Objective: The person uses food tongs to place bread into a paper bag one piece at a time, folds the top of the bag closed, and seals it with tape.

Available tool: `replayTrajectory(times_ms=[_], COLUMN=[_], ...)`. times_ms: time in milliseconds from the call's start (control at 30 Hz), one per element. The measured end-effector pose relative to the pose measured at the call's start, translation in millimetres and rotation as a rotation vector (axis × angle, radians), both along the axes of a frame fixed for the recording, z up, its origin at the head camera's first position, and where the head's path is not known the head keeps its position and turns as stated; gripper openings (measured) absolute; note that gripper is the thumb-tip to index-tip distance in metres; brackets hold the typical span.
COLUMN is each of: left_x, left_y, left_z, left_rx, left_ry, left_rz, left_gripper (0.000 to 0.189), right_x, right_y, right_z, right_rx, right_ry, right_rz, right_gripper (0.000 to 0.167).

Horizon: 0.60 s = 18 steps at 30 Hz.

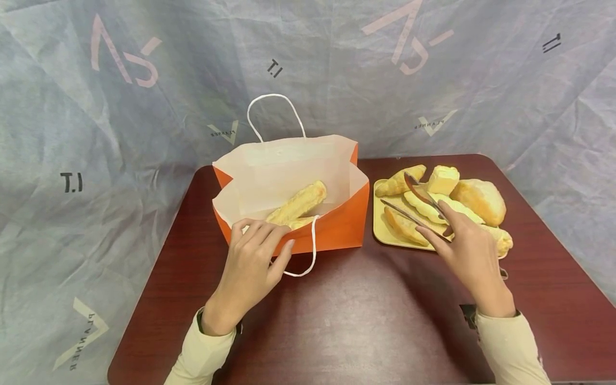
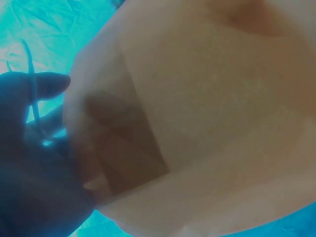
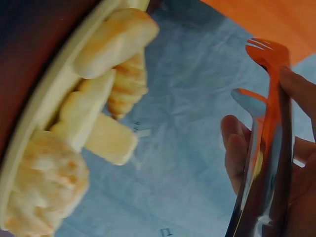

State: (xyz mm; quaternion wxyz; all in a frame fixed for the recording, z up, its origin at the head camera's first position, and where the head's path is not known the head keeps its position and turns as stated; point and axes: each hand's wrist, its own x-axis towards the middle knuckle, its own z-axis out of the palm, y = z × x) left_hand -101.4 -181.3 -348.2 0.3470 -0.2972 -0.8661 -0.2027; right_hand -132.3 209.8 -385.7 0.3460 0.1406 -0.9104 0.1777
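Observation:
My left hand [image 1: 252,267] grips the front rim of an orange paper bag [image 1: 341,227], its fingers over the edge and the thumb on the outside. The bag stands upright with its mouth wide. Inside leans a long bread stick [image 1: 304,201], with part of another bread below it. The bag's pale paper [image 2: 212,108] fills most of the left wrist view. Metal tongs [image 3: 279,143] are held in my right hand [image 1: 469,254], their arms apart with nothing between them. In the head view they hover over the yellow tray [image 1: 381,230] of breads.
On the tray lie a croissant [image 1: 399,182], a square bread [image 1: 443,179], a round loaf [image 1: 481,200], and several long breads. White cord handles [image 1: 275,95] rise from the bag's back and hang at its front. A grey cloth [image 1: 308,64] hangs behind the dark red table [image 1: 337,321].

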Motion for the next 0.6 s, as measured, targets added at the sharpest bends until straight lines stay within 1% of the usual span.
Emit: replayTrajectory(times_ms=[133, 300, 467, 600], left_x=[-0.1, 0.0, 0.6, 0.9], left_y=[0.0, 0.0, 0.3, 0.9], left_z=[0.4, 0.7, 0.8, 1.1], left_rx=[-0.006, -0.007, -0.007, -0.009], left_ry=[-0.005, -0.008, -0.007, -0.005], left_rz=[0.004, 0.004, 0.003, 0.003], left_gripper=[0.02, 0.02, 0.019, 0.018], right_x=[-0.2, -1.3, -1.7, -2.6], right_y=[6, 14, 19, 23], right_z=[-13.1, -25.1, -33.3, -39.1], right_rx=[-0.008, 0.027, 0.063, 0.059], right_ry=[-0.072, -0.144, -0.195, -0.218], right_rz=[-0.015, -0.04, -0.07, -0.079], right_gripper=[0.064, 0.063, 0.057, 0.051])
